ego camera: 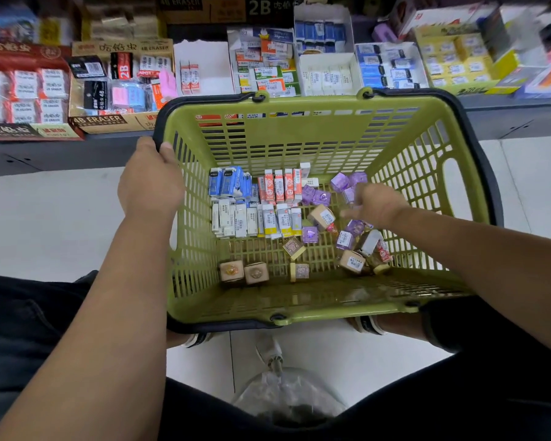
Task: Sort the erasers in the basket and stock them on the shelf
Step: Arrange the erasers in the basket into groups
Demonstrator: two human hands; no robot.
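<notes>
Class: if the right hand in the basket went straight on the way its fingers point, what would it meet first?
Probably the tan boxed eraser just ahead of the right hand; blur and depth leave the nearby purple erasers possible too.

Seen from above: a green slatted plastic basket (299, 106) with a black rim, in front of a low dark shelf (506, 122) lined with open cardboard eraser cartons (204, 58). The left hand (150, 183) grips the basket's left rim. The right hand (376, 205), blurred, reaches inside over loose purple translucent cube erasers (315, 195). Blue-sleeved erasers (226, 181), orange-sleeved erasers (279, 186) and white-sleeved erasers (236, 218) lie in rows.
</notes>
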